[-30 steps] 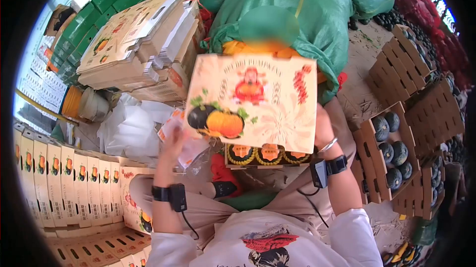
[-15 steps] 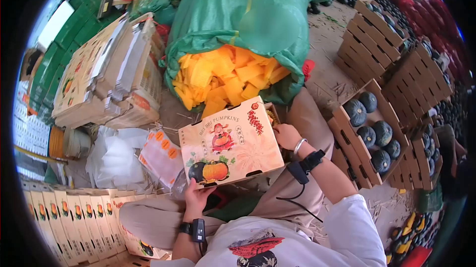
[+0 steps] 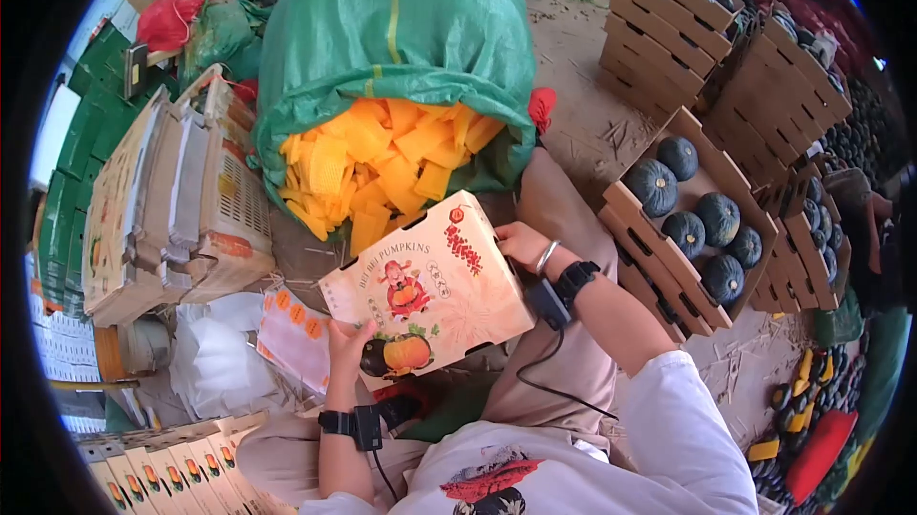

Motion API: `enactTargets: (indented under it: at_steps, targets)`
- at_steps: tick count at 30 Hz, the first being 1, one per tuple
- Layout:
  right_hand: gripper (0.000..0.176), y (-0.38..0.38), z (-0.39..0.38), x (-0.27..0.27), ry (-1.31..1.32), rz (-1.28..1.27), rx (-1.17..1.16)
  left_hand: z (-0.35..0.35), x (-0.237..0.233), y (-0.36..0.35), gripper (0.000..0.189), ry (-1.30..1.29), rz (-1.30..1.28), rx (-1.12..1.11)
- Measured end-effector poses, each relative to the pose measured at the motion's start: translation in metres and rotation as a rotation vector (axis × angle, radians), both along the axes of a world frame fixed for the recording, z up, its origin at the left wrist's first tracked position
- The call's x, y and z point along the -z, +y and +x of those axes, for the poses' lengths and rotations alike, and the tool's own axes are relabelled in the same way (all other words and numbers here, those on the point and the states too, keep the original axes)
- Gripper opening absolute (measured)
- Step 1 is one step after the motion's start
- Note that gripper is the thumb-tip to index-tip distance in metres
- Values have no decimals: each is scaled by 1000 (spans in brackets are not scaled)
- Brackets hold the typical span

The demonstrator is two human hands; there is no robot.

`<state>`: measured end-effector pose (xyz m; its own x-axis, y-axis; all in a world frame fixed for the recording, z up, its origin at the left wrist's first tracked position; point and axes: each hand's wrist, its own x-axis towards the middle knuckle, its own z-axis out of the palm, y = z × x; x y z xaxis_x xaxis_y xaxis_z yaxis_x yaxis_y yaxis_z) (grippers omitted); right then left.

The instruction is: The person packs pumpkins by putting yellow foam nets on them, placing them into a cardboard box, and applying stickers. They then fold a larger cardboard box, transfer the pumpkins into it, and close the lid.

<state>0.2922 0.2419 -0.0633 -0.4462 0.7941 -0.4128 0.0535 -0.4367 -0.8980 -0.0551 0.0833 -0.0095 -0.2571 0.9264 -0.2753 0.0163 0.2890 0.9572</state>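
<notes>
A printed cardboard box [image 3: 444,286] labelled "Bei Bei Pumpkins" is tilted over my lap, its lid lying closed. My left hand [image 3: 348,348] grips its left side, the thumb over the top edge and the other fingers mostly hidden. At the upper right edge, my right hand [image 3: 522,246] has its fingers curled against the box's side. Just beyond the box, yellow foam net sleeves [image 3: 382,166] spill out of a big green woven sack [image 3: 411,28].
To the right, an open carton [image 3: 611,195] holds several dark green pumpkins [image 3: 654,186], with stacked cartons [image 3: 669,32] behind. White plastic sheets [image 3: 215,353] and an orange-dotted label sheet [image 3: 291,333] lie left. Flattened boxes [image 3: 134,200] lean on a crate; printed boxes [image 3: 172,477] line the lower left.
The lid's gap at the upper right, which showed yellow inside, has closed. My left hand has shifted up along the box's left side. The camera view has turned slightly right.
</notes>
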Motion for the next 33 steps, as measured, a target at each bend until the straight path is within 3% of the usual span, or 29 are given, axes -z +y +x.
enactTargets:
  at_steps: [1,7,11,13,14,15,16,17,18,19,20,22,25,26,32,33]
  targets:
    - [20,-4,3,-12,165,-106,11,9,-13,-1,53,30,-98,-79]
    - [20,-6,3,-39,223,-262,76,7,-9,6,51,-43,-24,-24]
    - [16,4,1,3,10,-144,101,5,-23,11,51,-187,-39,164]
    - [24,-9,6,-55,-79,-114,-6,12,-18,6,50,-270,4,96]
    - [24,-4,6,-58,-195,-133,-82,0,3,6,51,-203,-1,74]
    - [23,-9,7,-81,-208,-81,-87,-13,22,5,52,-136,-9,52]
    - [23,4,6,-67,-349,58,-131,-9,20,6,52,-142,15,37]
    - [26,16,1,-45,-680,616,-205,-5,16,7,53,-149,39,22]
    - [35,-3,-4,-110,-598,527,-152,-1,13,8,54,-155,63,8]
    - [42,-1,-20,-76,-699,743,-33,-2,20,11,53,-114,64,56]
    - [56,3,-11,-81,-705,729,-188,-6,27,13,52,-70,66,93]
    - [65,-45,-46,-96,-909,741,120,-13,39,11,52,-75,94,90]
    - [70,-36,-35,-106,-787,334,-64,-39,63,13,50,82,164,173]
    - [68,-37,-38,-104,-784,340,-73,-46,74,10,50,159,190,216]
    - [60,-38,-34,-87,-703,380,30,-18,49,5,53,53,245,46]
    - [44,-38,-37,-103,-667,448,135,-42,77,3,63,37,174,97]
